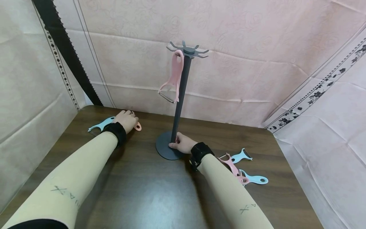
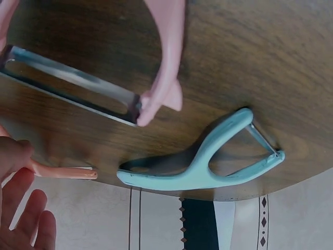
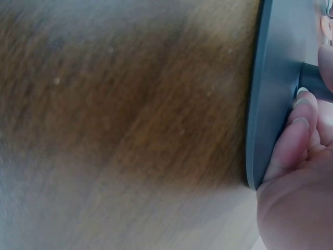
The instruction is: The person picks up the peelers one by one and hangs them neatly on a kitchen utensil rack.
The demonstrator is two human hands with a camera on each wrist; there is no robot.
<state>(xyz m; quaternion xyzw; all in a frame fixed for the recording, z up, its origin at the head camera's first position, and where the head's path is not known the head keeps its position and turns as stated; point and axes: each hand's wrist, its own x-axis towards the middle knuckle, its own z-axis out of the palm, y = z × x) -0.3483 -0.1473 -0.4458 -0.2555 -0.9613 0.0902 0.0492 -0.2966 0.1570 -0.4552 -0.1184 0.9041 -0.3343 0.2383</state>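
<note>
A dark grey hook stand (image 1: 180, 95) stands on the brown table (image 1: 148, 194), and a pink peeler (image 1: 174, 76) hangs from one of its top hooks. My right hand (image 1: 180, 143) grips the pole just above the round base (image 1: 163, 149); in the right wrist view its fingers (image 3: 294, 140) curl over the base (image 3: 270, 104). My left hand (image 1: 126, 121) lies over a pink peeler (image 2: 73, 88) at the table's far left. Its thumb and a finger (image 2: 13, 156) pinch a thin pink handle (image 2: 65, 171), whose end (image 1: 138, 126) sticks out. A blue peeler (image 1: 100, 125) (image 2: 203, 161) lies beside it.
Three more peelers lie at the table's right: a pink one (image 1: 231, 164) and two blue ones (image 1: 242, 156) (image 1: 255, 180). Pink cloth walls close in the back and both sides. The blue peeler by my left hand lies close to the table's far edge (image 2: 291, 179).
</note>
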